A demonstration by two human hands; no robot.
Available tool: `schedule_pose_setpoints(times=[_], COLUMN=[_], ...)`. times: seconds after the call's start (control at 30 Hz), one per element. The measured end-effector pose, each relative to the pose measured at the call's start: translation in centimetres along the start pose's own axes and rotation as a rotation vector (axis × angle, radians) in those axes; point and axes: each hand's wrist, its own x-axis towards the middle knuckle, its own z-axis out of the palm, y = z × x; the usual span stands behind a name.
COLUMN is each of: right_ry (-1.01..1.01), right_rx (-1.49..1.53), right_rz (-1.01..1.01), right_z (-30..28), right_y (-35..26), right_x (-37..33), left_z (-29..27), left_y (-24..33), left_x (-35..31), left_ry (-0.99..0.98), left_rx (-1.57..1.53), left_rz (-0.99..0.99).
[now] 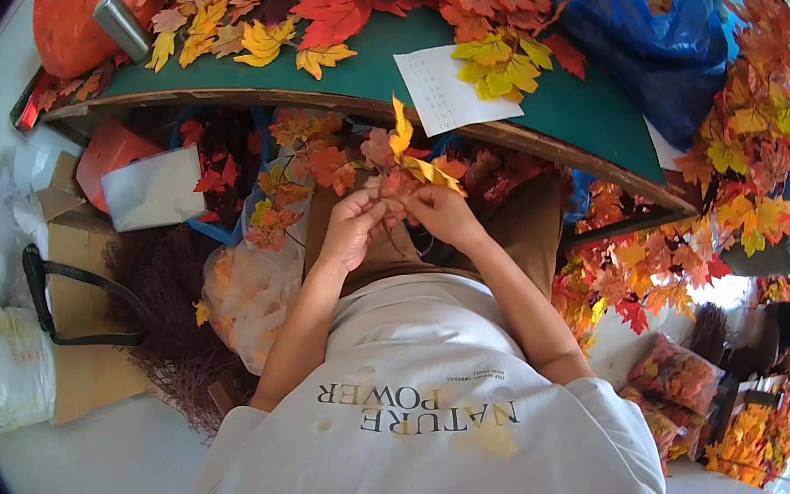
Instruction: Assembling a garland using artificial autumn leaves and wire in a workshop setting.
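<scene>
Both my hands meet over my lap, just below the table's front edge. My left hand (359, 229) is closed, thumb and fingers pinching at the base of an artificial maple leaf spray (435, 173) with yellow and orange leaves. Close beside it, my right hand (443, 214) pinches the same spray, its fingertips nearly touching those of the left. The yellow leaves stick up and to the right above my fingers. A thin stem hangs down between the hands. Exactly where each fingertip grips is hidden.
A green-topped table (369, 61) with a wooden edge lies ahead, bearing loose autumn leaves (332, 15), a paper sheet (450, 98), a metal cylinder (122, 28) and a blue bag (635, 11). Brown twiggy stems (173, 319) stand at left; leaf garlands (753, 136) hang right. A person works far right.
</scene>
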Motion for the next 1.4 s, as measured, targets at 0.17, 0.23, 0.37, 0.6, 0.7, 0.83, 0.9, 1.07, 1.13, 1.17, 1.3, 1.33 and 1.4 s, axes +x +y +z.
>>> schedule_pose_setpoints(times=[0.17, 0.23, 0.37, 0.6, 0.7, 0.83, 0.9, 1.07, 1.13, 1.17, 1.3, 1.33, 1.4], right_ry=[-0.307, -0.24, 0.089, 0.095, 0.141, 0.248, 0.328, 0.498, 0.513, 0.526, 0.444, 0.419, 0.445], right_rx=[-0.072, -0.031, -0.192, -0.453, -0.541, -0.463, -0.405, -0.414, -0.472, -0.532, -0.623, -0.607, -0.635], right_rz=[-0.158, -0.23, -0.28, -0.322, -0.268, -0.207, -0.242, -0.177, -0.238, -0.288, -0.415, -0.435, -0.522], right_z=[-5.1, -6.2, -8.6, -12.2, -15.6, -17.9, -19.1, -21.8, -22.2, -22.0, -21.6, -20.7, -18.5], right_y=[-9.7, -11.7, -13.5, -13.0, -11.6, -11.2, -10.6, -10.6, -10.8, -10.5, -10.3, -10.5, -11.7], right_x=[-1.0, 0.4, 4.3, 4.7, 3.5, 2.6, 3.6, 9.5, 12.7, 14.2, 18.3, 19.2, 20.6], left_z=[-1.2, -2.1, -0.8, -3.1, -3.1, -3.5, -3.6, -1.6, -1.4, -1.3, -1.8, -2.1, -2.5], left_y=[-1.0, -1.7, 0.0, 1.2, 1.0, 0.3, -0.1, -0.8, -1.0, -0.6, -1.3, -1.4, -1.4], left_x=[0.8, 1.2, 1.0, 1.0, 1.2, 0.9, 0.8, 0.0, 0.0, -0.2, 0.4, 0.4, 0.1], left_ry=[0.253, 0.339, 0.177, -0.075, -0.059, -0.137, -0.299, -0.394, -0.49, -0.484, -0.465, -0.439, -0.376], left_rx=[-0.018, 0.3, -0.042, -0.81, -0.944, -0.938, -0.782, -0.657, -0.654, -0.633, -0.636, -0.636, -0.666], left_rz=[0.279, 0.485, 0.138, -0.129, -0.192, -0.235, -0.329, -0.274, -0.27, -0.263, -0.245, -0.221, -0.279])
